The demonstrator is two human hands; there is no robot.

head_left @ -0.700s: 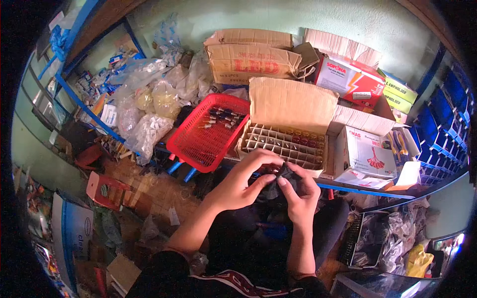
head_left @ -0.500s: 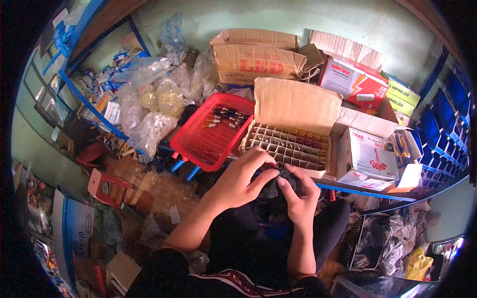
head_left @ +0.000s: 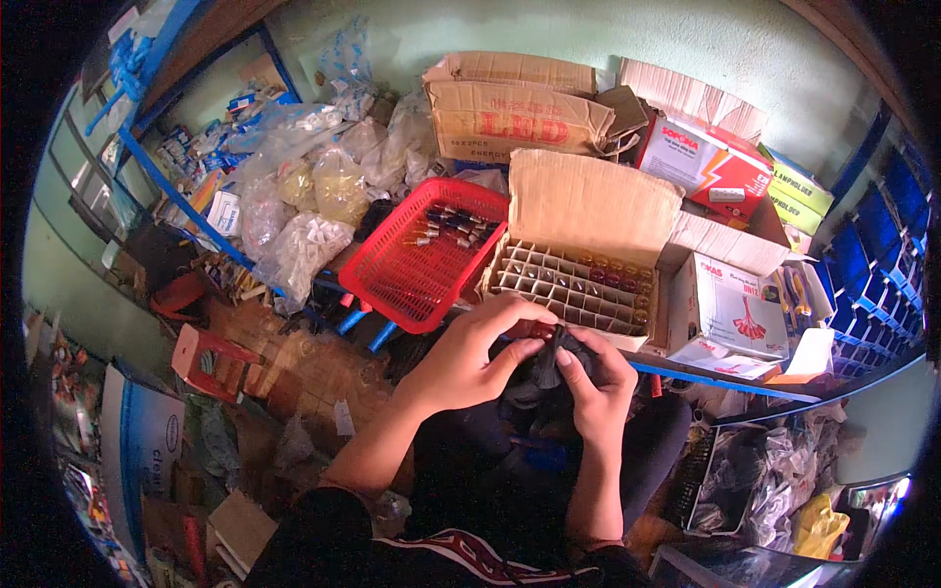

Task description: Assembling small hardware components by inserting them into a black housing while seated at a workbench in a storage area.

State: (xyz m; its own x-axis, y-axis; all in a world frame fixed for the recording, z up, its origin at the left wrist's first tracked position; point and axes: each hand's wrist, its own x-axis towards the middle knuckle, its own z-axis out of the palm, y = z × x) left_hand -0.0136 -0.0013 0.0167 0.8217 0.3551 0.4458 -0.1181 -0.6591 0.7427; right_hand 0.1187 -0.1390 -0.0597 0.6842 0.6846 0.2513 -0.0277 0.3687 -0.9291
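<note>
My left hand [head_left: 470, 358] is closed, thumb and forefinger pinched on a small dark-red piece [head_left: 538, 333] mostly covered by the fingers. Beside it, my right hand [head_left: 595, 387] grips a bunched black cloth [head_left: 539, 375], which hangs down between the hands and touches the red piece. Just beyond the hands stands an open cardboard box [head_left: 595, 186] divided into small cells. Red and amber glass bulbs [head_left: 618, 277] fill its far right cells; several other cells hold dark-tipped ones. Left of that box, a red plastic basket [head_left: 377, 265] holds several small bulbs with dark and metal parts [head_left: 453, 227].
A white-and-red carton [head_left: 730, 306] and a red box [head_left: 708, 162] stand at the right. Behind is a large brown carton [head_left: 529, 118]. Clear bags of small parts [head_left: 309, 250] lie at the left. The blue table edge [head_left: 725, 385] runs in front; a red stool [head_left: 209, 363] stands lower left.
The black cloth has been drawn up higher between my fingers, and the fingers have shifted slightly around the red piece. The whole view has moved a little; boxes and basket stay put.
</note>
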